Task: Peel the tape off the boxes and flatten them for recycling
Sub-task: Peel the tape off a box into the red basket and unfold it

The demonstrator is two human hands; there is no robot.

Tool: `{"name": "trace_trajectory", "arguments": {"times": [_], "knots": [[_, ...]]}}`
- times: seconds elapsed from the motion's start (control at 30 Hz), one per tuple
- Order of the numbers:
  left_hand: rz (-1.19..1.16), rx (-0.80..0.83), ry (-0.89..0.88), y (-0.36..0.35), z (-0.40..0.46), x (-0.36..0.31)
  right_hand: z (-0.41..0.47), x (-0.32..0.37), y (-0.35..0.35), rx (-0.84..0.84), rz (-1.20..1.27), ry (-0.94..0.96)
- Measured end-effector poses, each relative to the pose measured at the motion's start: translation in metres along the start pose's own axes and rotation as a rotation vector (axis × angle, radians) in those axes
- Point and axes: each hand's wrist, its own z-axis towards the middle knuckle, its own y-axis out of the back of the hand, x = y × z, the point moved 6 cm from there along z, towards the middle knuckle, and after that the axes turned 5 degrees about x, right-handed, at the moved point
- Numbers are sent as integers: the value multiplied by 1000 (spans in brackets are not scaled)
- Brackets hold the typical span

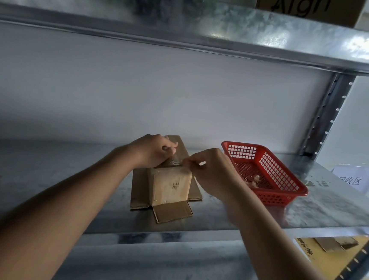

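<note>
From the head camera I see the small cardboard box standing on flattened cardboard mid-shelf. My left hand clenches its far top edge; my right hand pinches clear tape there. A red basket sits right.

Bare forearms, no sleeves; left hand, right hand ungloved.

Upper box, 1 o'clock: cropped by top edge. Basket scraps: blurred, unidentifiable. Paper sign, 3 o'clock: lettering partly cut.
</note>
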Motion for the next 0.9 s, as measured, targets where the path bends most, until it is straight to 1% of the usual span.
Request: {"name": "trace_trajectory", "arguments": {"times": [0.07,0.13,0.2,0.37,0.43,0.5,0.57,0.63,0.7,0.77,0.8,0.9], "knots": [[8,13,1,1,-2,-3,-3,2,0,-148,-60,19],[30,20,2,3,-5,-9,-6,3,-3,-216,-96,31],[60,38,12,6,-7,-14,-5,4,-4,-228,-104,30],[172,132,101,14,-11,-20,-1,5,-5,-182,-63,-9],[259,117,106,16,-14,-22,0,4,-4,-188,-51,-26],[303,85,74,18,-17,-22,-1,1,0,-228,-43,-61],[263,90,31,18,-19,-17,-3,-5,6,-288,-34,-99],[152,89,-34,17,-18,-11,-4,-12,10,-331,1,-139],[-8,66,-146,12,-17,-8,-4,-17,11,-342,44,-177],[-100,69,-267,5,-19,-6,-4,-18,9,-335,76,-197],[-123,66,-293,1,-20,-4,-4,-17,7,-330,93,-192],[-148,55,-274,-2,-16,3,-6,-10,4,-319,122,-112]]}}
